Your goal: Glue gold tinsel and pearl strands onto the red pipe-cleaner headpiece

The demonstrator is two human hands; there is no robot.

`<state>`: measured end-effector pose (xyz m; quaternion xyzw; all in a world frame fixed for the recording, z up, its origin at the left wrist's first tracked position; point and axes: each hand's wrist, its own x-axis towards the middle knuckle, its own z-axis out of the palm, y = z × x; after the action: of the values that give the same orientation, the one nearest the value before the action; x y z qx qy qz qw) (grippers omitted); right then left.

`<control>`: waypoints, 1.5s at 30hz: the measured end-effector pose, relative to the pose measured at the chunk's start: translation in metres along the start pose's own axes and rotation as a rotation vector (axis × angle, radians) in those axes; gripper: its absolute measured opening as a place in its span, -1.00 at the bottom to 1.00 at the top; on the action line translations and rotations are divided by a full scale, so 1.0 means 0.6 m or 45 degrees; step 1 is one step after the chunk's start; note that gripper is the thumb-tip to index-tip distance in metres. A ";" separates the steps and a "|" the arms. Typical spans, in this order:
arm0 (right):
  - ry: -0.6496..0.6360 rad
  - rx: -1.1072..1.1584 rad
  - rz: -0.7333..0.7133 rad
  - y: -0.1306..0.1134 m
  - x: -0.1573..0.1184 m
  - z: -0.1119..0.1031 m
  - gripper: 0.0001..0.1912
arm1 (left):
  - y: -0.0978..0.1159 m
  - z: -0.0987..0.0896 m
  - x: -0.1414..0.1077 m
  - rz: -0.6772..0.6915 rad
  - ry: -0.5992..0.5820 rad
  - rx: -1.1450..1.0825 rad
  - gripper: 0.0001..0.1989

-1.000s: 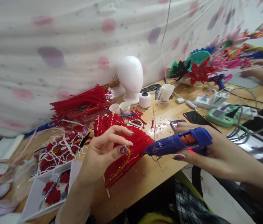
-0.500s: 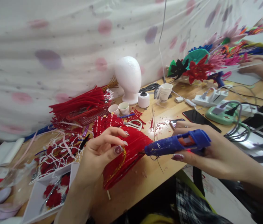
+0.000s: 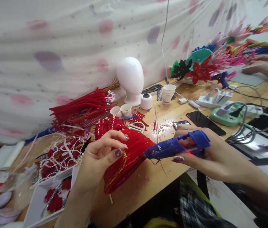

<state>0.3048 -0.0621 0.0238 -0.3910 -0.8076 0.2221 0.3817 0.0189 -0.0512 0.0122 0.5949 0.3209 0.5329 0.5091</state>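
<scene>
At a cluttered wooden table (image 3: 124, 198), a straight-walled white box (image 3: 34, 204) of fuzzy red flowers (image 3: 54, 202) sits at lower left, cut by the frame's bottom edge and partly covered by the worker's left forearm. Behind it, strings of small white beads (image 3: 60, 161) tangle over dark red pieces whose outlines are hard to separate.

The worker's left hand (image 3: 93, 158) sits slightly farther left than a second ago, thumb and forefinger pinched at the upper end of a glittering gold trim (image 3: 121, 167); its palm is hidden. The trim curves along a velvety, ribbed red piece (image 3: 134, 147), a flared shape tilted between the two hands at the table's near side. The piece has shifted left too, covering more of a thin pale stick (image 3: 110, 199) than before. Beyond stands a smooth white mannequin head (image 3: 130, 76).

A blue plastic glue gun (image 3: 172, 147), scuffed with pale marks, has also edged left, its tip at the red piece's right edge; whether they touch cannot be told. The worker's right hand (image 3: 221, 155) is wrapped around the gun, the handle and most fingers out of sight. A flat black phone (image 3: 205, 123) lies behind. At far right, another person's hands (image 3: 257, 67) are blurred, the arms cropped.
</scene>
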 end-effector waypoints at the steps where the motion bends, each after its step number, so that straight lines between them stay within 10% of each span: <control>1: 0.015 -0.004 -0.008 0.001 -0.001 0.000 -0.81 | -0.001 0.000 0.000 -0.003 -0.005 -0.006 -0.97; 22: 0.021 -0.093 -0.114 0.014 -0.009 -0.028 -0.74 | 0.017 0.004 0.017 -0.165 -0.089 0.327 -0.93; 45: -0.013 0.128 -0.180 0.011 0.011 0.023 -0.78 | 0.043 -0.010 0.034 -0.357 -0.274 0.655 -0.86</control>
<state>0.2946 -0.0534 0.0140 -0.3123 -0.8228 0.2370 0.4114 0.0136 -0.0377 0.0423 0.7071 0.4683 0.2930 0.4414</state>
